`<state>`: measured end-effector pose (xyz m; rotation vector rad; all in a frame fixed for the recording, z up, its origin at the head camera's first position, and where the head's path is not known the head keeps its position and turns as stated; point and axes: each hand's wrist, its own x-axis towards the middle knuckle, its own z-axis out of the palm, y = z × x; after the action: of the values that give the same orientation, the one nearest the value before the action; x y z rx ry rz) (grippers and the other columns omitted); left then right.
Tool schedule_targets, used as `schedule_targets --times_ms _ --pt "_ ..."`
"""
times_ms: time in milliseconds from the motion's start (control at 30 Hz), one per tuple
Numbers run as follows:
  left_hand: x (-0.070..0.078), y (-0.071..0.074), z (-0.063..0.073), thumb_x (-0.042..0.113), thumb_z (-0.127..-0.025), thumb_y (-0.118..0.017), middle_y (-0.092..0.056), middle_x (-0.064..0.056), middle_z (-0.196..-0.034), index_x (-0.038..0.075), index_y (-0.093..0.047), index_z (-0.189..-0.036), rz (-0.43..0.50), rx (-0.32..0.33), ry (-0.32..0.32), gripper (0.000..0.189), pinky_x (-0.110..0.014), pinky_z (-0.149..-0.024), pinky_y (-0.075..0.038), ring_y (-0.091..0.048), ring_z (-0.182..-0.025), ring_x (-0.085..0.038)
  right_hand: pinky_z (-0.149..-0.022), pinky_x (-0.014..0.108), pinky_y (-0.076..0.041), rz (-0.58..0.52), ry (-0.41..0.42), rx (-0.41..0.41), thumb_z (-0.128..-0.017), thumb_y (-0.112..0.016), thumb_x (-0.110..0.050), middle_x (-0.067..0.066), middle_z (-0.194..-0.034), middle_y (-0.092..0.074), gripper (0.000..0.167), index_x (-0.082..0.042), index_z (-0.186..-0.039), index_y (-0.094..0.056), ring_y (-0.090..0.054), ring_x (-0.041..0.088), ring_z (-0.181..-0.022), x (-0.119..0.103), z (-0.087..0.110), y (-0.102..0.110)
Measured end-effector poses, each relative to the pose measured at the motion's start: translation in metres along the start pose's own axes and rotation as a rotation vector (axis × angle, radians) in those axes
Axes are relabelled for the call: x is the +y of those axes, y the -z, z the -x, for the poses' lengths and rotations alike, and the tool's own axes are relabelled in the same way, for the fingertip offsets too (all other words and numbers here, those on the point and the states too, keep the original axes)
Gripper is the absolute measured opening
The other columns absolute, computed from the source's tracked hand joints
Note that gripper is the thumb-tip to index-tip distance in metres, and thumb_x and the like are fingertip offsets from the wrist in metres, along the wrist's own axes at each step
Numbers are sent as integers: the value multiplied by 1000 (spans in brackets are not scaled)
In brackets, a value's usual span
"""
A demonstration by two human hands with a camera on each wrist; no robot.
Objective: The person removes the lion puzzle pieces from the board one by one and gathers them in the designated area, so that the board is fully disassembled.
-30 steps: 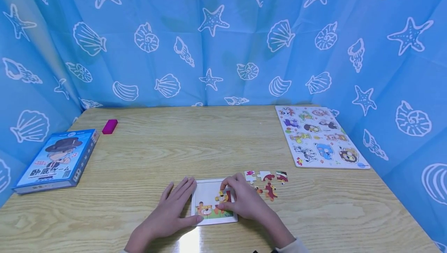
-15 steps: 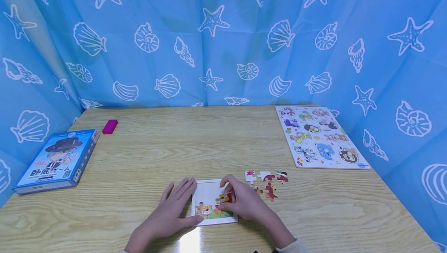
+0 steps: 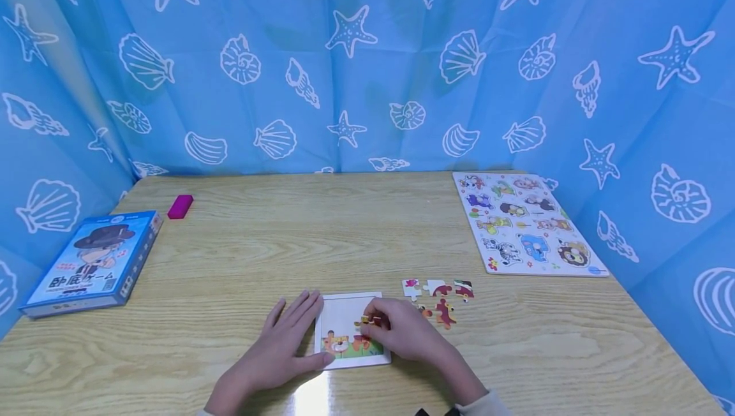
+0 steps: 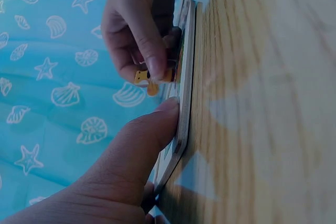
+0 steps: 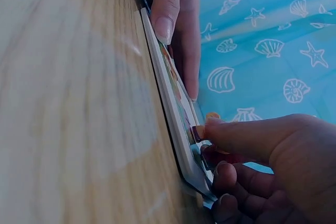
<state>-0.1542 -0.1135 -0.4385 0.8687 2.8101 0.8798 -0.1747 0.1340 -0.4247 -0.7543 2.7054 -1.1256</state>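
A small jigsaw frame [image 3: 350,295] with a white border lies on the table, with joined animal-picture pieces [image 3: 339,344] along its lower part. My left hand [image 3: 281,349] rests spread over its left side, the thumb [image 4: 165,109] pressing on the near border. Over the right part of the frame, my right hand [image 3: 408,333] pinches a yellow and dark red puzzle piece [image 4: 142,77] between thumb and fingers. The piece is tilted, and the fingers hide much of it. Whether it touches the pieces below, I cannot tell.
Several loose puzzle pieces [image 3: 445,312] lie just right of the frame. Farther right at the back is an animal board [image 3: 525,224]. A blue game box [image 3: 94,263] and a magenta block [image 3: 180,207] are on the left. A blue shell-print curtain [image 3: 344,84] closes off the back.
My right hand has turned the puzzle piece, so its printed face shows less. The right thumb has lifted slightly, baring more of the joined pieces. My left hand stays put.
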Motion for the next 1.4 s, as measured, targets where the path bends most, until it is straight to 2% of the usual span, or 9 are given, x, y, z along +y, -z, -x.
schedule_targets --times_ms 133,400,633,767,900,1100,1233,1400 --pt "0 0 0 55 -88 -57 -24 -18 -152 -3 -29 -146 6 4 -6 87 -57 -109 0 -13 -141 -32 -53 22 -37 -24 -7 12 -91 -65 -21 -9 -69 -49 7 -15 -88 -64 -44 6 -61 0 0 1" --pt "0 0 1 56 -88 -57 -24 -18 -152 -4 -30 -146 -10 6 -8 88 -56 -109 -1 -14 -141 -32 -59 25 -40 -47 -7 18 -92 -61 -13 -8 -76 -52 5 -11 -91 -64 -46 9 -68 2 2 4" --pt "-1 1 1 56 -87 -57 -24 -17 -152 -4 -30 -146 -1 11 -4 88 -57 -109 -1 -14 -141 -32 -61 25 -42 -73 -30 30 -93 -62 -16 -8 -78 -54 8 -11 -98 -65 -48 10 -70 1 3 7" --pt "-1 0 1 56 -88 -57 -23 -18 -153 -4 -29 -146 17 7 -9 88 -58 -108 1 -13 -141 -33 -58 23 -42 -94 -82 105 -90 -66 -14 -6 -77 -54 10 -10 -98 -63 -49 10 -68 2 8 14" --pt "-1 -1 1 56 -88 -57 -23 -18 -152 -4 -29 -146 11 12 -15 88 -58 -108 1 -13 -141 -33 -54 23 -45 -129 -131 195 -87 -70 -12 -3 -75 -56 14 -8 -97 -62 -52 11 -63 10 18 30" --pt "0 -4 -2 56 -88 -57 -24 -19 -152 -4 -29 -146 14 8 -28 88 -58 -108 1 -14 -141 -34 -47 24 -44 -105 -228 270 -91 -64 -9 1 -69 -59 7 -6 -96 -61 -55 13 -56 35 42 60" --pt "0 -3 -1 56 -88 -57 -24 -18 -152 -4 -29 -146 6 13 -20 89 -58 -108 1 -13 -141 -33 -48 25 -42 -62 -320 274 -93 -62 -13 1 -71 -58 10 -7 -100 -62 -54 15 -58 49 56 76" --pt "0 -3 0 57 -87 -57 -25 -17 -152 -4 -30 -145 -10 17 -7 89 -57 -109 -1 -14 -141 -32 -48 26 -44 -59 -376 248 -94 -60 -12 2 -72 -58 10 -5 -101 -62 -54 16 -59 60 69 90"
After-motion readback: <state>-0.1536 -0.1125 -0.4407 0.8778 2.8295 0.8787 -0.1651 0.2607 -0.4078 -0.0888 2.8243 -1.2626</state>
